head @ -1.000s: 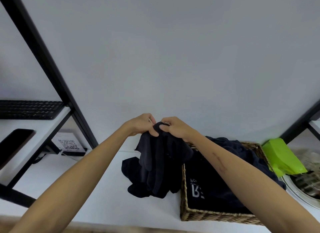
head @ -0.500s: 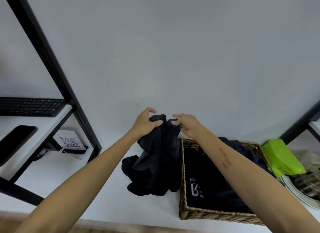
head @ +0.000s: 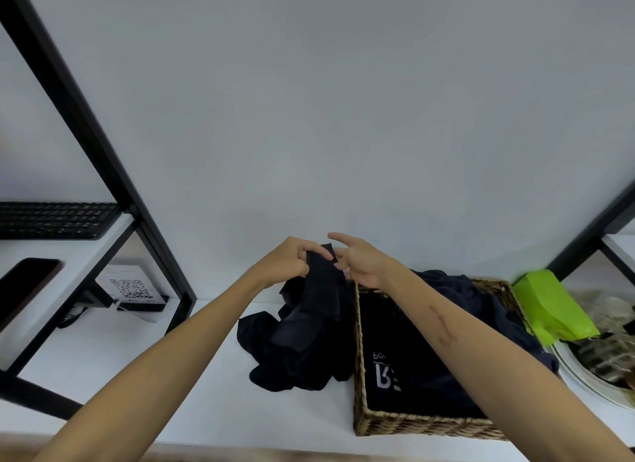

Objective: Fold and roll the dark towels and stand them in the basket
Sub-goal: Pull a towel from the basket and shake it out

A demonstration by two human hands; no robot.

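White surface against a pale wall. Left hand fingers pinch the top of a dark crumpled towel, which hangs beside the woven wicker basket. Right hand fingers spread, index touching the towel's edge.

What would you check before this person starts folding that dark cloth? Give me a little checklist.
1. Left hand pinching the top edge of the dark towel: ok.
2. Right hand gripping the towel: not ok, fingers spread, only touching the corner.
3. Towel hanging flat and free: not ok, its lower part is bunched on the white table.
4. Bare table to fold on, left of the heap: ok.
5. Room in the wicker basket: cannot tell, dark cloth already fills much of it.
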